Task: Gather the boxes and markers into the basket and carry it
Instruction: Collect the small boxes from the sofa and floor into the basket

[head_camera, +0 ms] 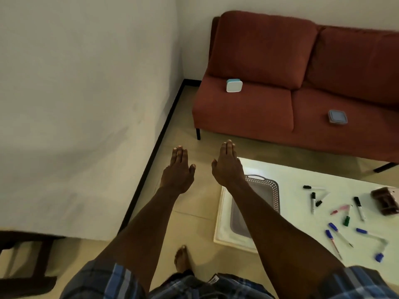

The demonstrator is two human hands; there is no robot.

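My left hand (178,171) and my right hand (227,165) are stretched forward over the floor, palms down, fingers straight, holding nothing. A grey perforated basket (274,192) lies on the white table (302,175), partly hidden under my right forearm. Several markers (339,214) in black, blue, pink and green lie scattered on the table to the right of the basket. A white box with a light blue edge (234,85) rests on the left seat of the red sofa (259,50). A flat blue-grey box (338,117) lies on the right seat.
A brown object (386,200) sits at the table's right edge. A white wall with a black skirting (159,134) runs along the left. Dark wooden furniture (28,266) stands at the lower left. My bare foot (182,258) is on the tiled floor.
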